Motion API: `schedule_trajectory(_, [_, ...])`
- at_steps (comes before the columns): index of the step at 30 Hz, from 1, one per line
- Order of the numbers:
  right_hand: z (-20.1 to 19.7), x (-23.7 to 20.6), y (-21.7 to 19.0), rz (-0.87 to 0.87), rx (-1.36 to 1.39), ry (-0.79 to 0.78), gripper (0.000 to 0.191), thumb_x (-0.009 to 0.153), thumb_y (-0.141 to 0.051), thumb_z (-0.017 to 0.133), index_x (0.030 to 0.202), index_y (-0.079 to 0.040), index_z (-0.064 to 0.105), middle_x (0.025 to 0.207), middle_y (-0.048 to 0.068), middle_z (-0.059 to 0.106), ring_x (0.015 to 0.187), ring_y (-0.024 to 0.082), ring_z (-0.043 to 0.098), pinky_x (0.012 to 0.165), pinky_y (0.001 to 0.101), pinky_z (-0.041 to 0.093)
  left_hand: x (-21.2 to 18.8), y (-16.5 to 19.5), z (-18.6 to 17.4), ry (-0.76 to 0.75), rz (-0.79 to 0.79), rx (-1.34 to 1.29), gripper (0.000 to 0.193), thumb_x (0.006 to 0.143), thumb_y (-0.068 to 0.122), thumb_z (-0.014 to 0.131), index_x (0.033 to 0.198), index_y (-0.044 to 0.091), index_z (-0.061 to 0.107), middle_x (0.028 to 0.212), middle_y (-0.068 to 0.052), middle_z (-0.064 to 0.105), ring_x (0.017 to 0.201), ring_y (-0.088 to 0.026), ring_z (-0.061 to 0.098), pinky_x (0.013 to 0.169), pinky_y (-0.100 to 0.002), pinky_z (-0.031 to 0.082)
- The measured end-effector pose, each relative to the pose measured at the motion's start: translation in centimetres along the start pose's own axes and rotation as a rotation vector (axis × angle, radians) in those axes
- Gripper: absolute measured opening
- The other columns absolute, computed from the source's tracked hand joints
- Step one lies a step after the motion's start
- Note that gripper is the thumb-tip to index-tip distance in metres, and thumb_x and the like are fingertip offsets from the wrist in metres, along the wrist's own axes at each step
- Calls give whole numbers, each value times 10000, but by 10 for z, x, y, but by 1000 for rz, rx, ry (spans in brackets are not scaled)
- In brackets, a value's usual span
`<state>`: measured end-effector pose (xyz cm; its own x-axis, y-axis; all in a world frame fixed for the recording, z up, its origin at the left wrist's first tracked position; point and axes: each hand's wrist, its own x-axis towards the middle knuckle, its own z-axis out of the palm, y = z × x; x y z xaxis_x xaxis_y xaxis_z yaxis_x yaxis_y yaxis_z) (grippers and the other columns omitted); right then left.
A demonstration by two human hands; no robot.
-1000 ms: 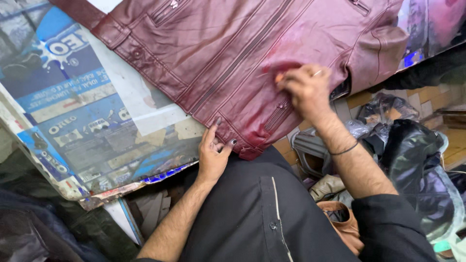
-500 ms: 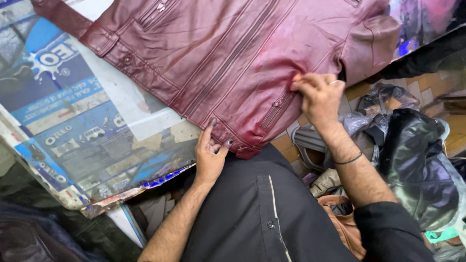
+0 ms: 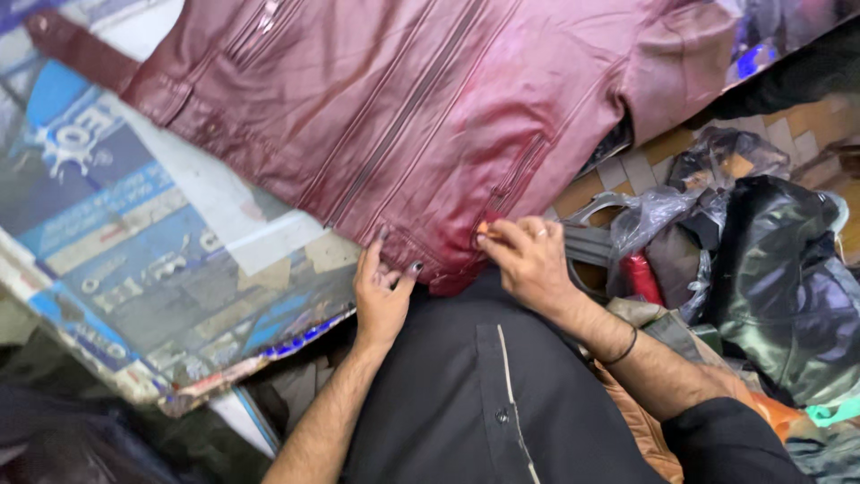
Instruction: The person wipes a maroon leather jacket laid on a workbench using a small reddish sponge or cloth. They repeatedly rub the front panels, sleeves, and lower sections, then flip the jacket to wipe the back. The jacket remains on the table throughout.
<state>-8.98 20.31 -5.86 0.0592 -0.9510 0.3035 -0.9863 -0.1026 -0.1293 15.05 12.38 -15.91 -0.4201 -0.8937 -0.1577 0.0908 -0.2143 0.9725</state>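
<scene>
- At the far left, a flat blue-and-white printed cardboard sheet (image 3: pixel 152 269) is lying over the work surface, its worn lower edge curling up near your forearm.
- Over that sheet, a glossy maroon leather jacket (image 3: pixel 430 116) is spreading across the top of the view, its hem reaching down to the edge just in front of your body.
- Your left hand (image 3: pixel 382 291) is resting palm down on the jacket's hem, fingers spread apart, the dark-stained fingertips (image 3: pixel 416 266) pressing the leather flat.
- A deeper red, wet-looking patch (image 3: pixel 502 166) is showing on the jacket's lower right part, just above both hands.
- Your right hand (image 3: pixel 528 260) is sitting just beside the left, touching the same hem; its fingertips are pinched together around a small orange-coloured thing (image 3: pixel 484 228), too small to identify, and pressing it against the leather.
- You are wearing a ring on that hand and a thin dark band (image 3: pixel 623 345) around the wrist.
- Further right, crumpled dark plastic bags (image 3: pixel 779 269) and a red object (image 3: pixel 638 278) are lying heaped on the tiled floor (image 3: pixel 663 148), well apart from the jacket's hem.
</scene>
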Motion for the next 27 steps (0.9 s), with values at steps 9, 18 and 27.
schedule_trajectory(9, [-1, 9, 41, 199, -42, 96, 240, 846, -77, 731, 1047, -205, 761, 1152, 8, 645, 1072, 267, 580, 907, 460, 379, -4, 3, 2, 28, -49, 37, 759, 876, -123, 723, 1552, 17, 407, 1357, -96, 502, 1007, -111, 616, 874, -300, 616])
schedule_trajectory(18, [-15, 39, 139, 234, -127, 180, 251, 936, -71, 810, 1154, -191, 780, 1246, 20, 656, 1155, 249, 583, 957, 453, 366, -17, -17, 0, 170, -61, 214, 652, 911, -62, 699, 1508, -26, 440, 1419, -115, 511, 939, -129, 580, 837, -290, 581])
schedule_trajectory(27, [-59, 21, 334, 324, 106, 438, 316, 1023, -35, 726, 1330, -87, 673, 1378, 152, 640, 1265, 364, 568, 1124, 467, 436, -6, -54, 15, 606, 83, 321, 795, 893, -13, 648, 1590, 24, 267, 1351, -137, 493, 1163, -240, 549, 983, -360, 505])
